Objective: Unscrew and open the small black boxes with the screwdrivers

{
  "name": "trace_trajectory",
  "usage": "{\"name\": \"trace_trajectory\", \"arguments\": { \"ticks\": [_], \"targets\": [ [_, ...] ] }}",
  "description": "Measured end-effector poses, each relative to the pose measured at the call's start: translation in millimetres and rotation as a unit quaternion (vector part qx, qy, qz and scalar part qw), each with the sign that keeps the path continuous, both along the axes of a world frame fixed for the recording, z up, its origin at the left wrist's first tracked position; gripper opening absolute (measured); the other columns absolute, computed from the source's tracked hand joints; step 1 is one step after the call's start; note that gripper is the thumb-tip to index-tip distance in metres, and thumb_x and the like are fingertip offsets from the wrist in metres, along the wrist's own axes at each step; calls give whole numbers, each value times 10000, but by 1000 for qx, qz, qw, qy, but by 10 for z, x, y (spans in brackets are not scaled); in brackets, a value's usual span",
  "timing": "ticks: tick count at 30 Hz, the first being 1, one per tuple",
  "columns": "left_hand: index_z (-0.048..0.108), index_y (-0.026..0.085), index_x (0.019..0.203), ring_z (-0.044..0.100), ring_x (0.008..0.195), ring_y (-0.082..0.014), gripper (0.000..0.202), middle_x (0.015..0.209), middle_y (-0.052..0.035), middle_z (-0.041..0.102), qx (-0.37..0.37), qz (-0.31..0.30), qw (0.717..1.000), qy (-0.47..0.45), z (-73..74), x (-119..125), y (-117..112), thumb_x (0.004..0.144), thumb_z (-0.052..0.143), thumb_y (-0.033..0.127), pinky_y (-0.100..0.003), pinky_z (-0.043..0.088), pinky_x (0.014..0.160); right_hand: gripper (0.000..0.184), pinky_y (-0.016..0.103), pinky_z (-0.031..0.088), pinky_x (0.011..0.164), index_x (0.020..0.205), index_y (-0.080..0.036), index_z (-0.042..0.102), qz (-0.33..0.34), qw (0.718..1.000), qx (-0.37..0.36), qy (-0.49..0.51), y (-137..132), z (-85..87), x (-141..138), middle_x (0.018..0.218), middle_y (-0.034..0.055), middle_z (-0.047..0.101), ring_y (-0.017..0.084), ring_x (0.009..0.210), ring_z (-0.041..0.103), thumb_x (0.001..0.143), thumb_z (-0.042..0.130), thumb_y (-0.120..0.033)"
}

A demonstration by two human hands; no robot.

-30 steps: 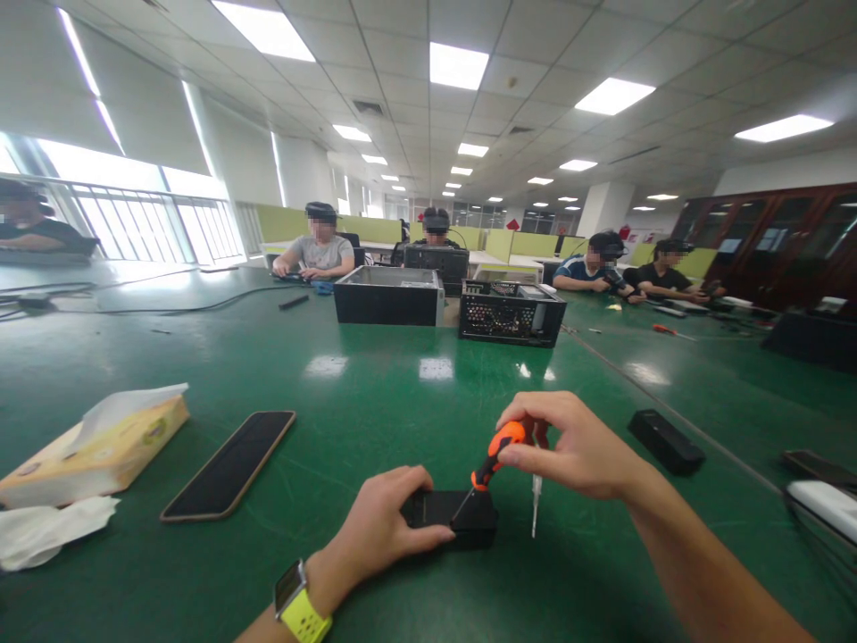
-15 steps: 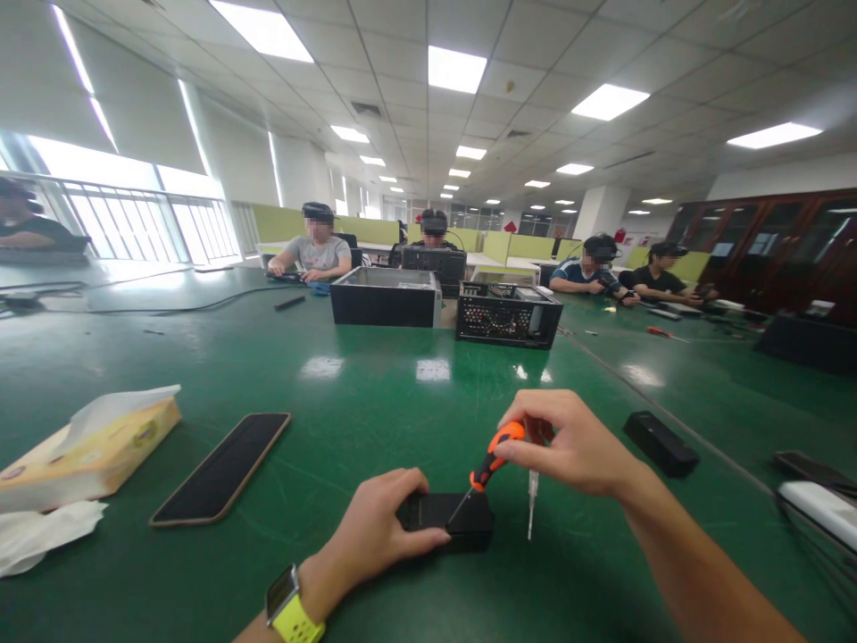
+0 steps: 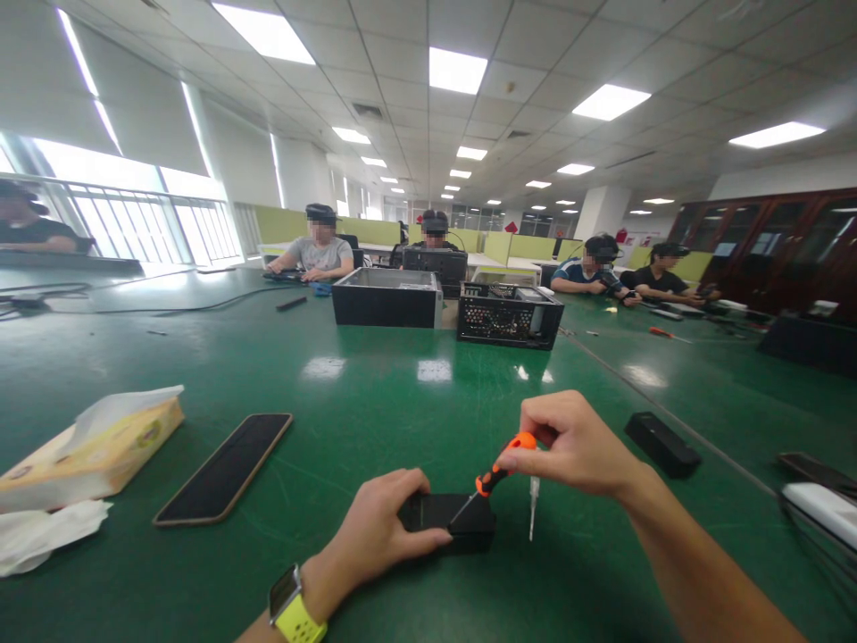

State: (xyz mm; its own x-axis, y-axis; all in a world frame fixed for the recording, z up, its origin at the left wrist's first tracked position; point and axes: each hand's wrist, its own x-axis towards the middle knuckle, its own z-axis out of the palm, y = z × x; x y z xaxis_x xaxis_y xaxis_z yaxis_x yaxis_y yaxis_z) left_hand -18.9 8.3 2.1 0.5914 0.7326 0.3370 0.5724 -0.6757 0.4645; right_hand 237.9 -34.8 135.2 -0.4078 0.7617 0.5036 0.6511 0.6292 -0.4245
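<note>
At six o'clock on the counter (image 3: 375, 393), the left hand (image 3: 378, 534) is gripping a black box (image 3: 470, 527); the right hand (image 3: 577, 444) is pinching an orange screwdriver (image 3: 501, 466), tip seemingly on the box. Slanting so, it is risking slipping off.

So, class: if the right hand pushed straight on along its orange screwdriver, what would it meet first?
The small black box steadied by the left hand: the screwdriver in the right hand slants down onto its top, the tip apparently touching it.
</note>
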Motion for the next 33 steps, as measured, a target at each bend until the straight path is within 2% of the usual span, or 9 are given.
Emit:
{"name": "trace_trajectory", "arguments": {
  "ticks": [4, 10, 13, 16, 18, 22, 28, 30, 33],
  "targets": [
    [577, 189, 811, 569, 650, -179, 438, 730, -6, 618, 0, -1, 1000, -1, 6, -2, -10, 718, 701, 598, -244, 390, 585, 252, 200, 326, 494, 824, -155, 674, 62, 997, -51, 10, -20, 9, -1, 676, -13, 585, 81, 546, 459, 799, 707, -404],
    [587, 186, 838, 571, 666, -185, 448, 748, -11, 617, -1, -1, 1000, 6, -21, -8, -3, 721, 697, 604, -251, 395, 596, 446, 223, 248, 464, 528, -157, 516, 0, 1000, -5, -18, -16, 5, 21, 495, -59, 426, 70, 479, 341, 719, 767, -472],
    [587, 183, 835, 570, 667, -188, 447, 747, -13, 615, -6, 0, 1000, 6, -21, -9, -5, 718, 705, 597, -254, 397, 599, 216, 212, 352, 512, 791, -156, 664, 42, 997, -56, -16, -33, 42, 42, 668, -15, 584, 88, 552, 473, 792, 721, -364],
    [586, 182, 823, 567, 662, -186, 442, 743, -12, 613, -9, 2, 1000, 7, -12, -7, -9, 715, 710, 592, -252, 393, 593, 232, 218, 419, 589, 1052, -182, 667, 72, 994, -79, -25, -56, 64, 55, 869, 24, 660, 101, 636, 551, 836, 664, -266],
    [588, 182, 824, 567, 664, -185, 442, 743, -11, 614, -8, 3, 1000, 5, -8, -6, -9, 710, 714, 590, -251, 393, 595, 187, 217, 393, 551, 930, -164, 682, 43, 996, -70, -35, -61, 54, 52, 763, 10, 649, 95, 580, 524, 830, 677, -323],
    [590, 183, 833, 568, 669, -182, 426, 746, -10, 617, -5, 3, 1000, 6, -12, -4, -3, 711, 720, 570, -250, 397, 605, 454, 230, 278, 477, 533, -158, 518, -29, 997, -17, -64, -70, 39, 25, 490, -49, 455, 76, 475, 374, 774, 713, -489],
    [591, 188, 817, 558, 648, -173, 446, 726, -5, 610, 1, 1, 1000, -2, -15, -8, -7, 709, 703, 605, -238, 394, 585, 163, 220, 435, 630, 984, -176, 661, 83, 993, -73, -44, -113, 125, 31, 875, 30, 667, 111, 683, 568, 851, 646, -269],
    [593, 188, 816, 557, 649, -172, 441, 727, -4, 611, 1, 3, 1000, -5, -11, -9, -9, 708, 705, 601, -235, 393, 583, 153, 221, 415, 595, 884, -167, 664, 63, 994, -66, -52, -105, 116, 44, 786, 17, 658, 106, 631, 548, 839, 666, -313],
    [595, 187, 814, 558, 653, -174, 426, 730, -5, 611, -1, 4, 1000, -7, -7, -6, -12, 706, 716, 581, -237, 395, 583, 394, 224, 309, 492, 593, -159, 553, -9, 997, -38, -71, -81, 77, 51, 534, -38, 517, 80, 492, 420, 792, 703, -464]
  ]
}}
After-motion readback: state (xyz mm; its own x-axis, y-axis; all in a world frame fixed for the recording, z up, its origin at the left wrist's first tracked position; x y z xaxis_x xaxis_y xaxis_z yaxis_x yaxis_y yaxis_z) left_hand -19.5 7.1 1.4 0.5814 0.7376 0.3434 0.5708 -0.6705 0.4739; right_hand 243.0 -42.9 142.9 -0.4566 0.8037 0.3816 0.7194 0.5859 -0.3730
